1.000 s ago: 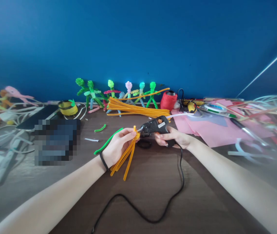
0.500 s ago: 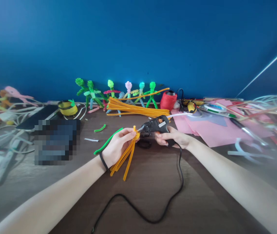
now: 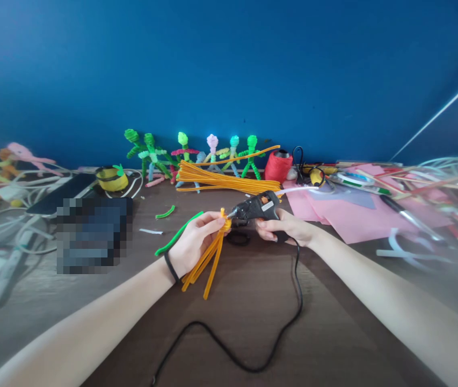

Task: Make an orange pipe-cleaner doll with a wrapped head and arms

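Note:
My left hand is closed around a bundle of orange pipe cleaners, their knotted top pointing up and the loose ends hanging toward me. A green pipe cleaner lies on the table just behind that hand. My right hand grips a black hot glue gun. Its nozzle touches the top of the orange bundle. The gun's black cord loops across the brown table toward me.
Several pipe-cleaner figures stand along the blue wall behind a pile of orange pipe cleaners. A red thread spool and pink paper sheets with tools lie at the right. A yellow tape roll, cables and a blurred-out item sit left.

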### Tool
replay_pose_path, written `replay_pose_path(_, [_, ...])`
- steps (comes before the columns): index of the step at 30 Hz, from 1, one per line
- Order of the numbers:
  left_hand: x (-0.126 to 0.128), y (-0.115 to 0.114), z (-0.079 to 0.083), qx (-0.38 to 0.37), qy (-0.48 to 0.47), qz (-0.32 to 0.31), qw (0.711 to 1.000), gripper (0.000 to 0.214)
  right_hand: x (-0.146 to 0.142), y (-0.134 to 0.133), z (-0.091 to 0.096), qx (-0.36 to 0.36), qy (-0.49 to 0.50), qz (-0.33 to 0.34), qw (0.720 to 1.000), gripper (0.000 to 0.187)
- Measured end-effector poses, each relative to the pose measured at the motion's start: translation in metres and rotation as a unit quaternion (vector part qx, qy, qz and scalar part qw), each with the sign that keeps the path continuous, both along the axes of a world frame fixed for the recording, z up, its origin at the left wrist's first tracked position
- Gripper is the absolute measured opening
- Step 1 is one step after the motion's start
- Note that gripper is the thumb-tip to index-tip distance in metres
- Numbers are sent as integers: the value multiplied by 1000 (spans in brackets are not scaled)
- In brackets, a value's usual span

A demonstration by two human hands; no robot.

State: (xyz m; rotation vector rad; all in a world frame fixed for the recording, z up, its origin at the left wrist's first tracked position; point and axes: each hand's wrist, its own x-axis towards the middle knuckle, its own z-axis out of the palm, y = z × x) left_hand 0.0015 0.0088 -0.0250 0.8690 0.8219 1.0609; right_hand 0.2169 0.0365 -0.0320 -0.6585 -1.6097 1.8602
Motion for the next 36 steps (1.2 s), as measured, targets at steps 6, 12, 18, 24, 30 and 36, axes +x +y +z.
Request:
replay_pose_path(6, [0, 0, 0, -1, 2, -1, 1000, 9, 0, 0, 2, 13, -14, -9, 1000, 16])
replay_pose_path(12, [0, 0, 3, -15, -5, 10, 1000, 11, -1, -1, 4, 18, -31, -18, 999, 16])
replay_pose_path(18, [0, 0, 4, -10, -6, 7, 1000, 9, -1, -1, 2, 15, -31, -19, 999, 16])
replay_pose_path(24, [-1, 0, 3, -6, -6, 3, 1000, 9, -1, -1, 3, 3, -18, -24, 1000, 16])
replay_pose_path(30, [0, -1, 4, -12, -13, 6, 1000, 9, -1, -2, 6, -28, 2, -40, 999, 13])
replay_pose_path(36, [0, -2, 7, -22, -9, 16, 1000, 12, 7, 9, 7, -53, -3, -147, 988, 15])
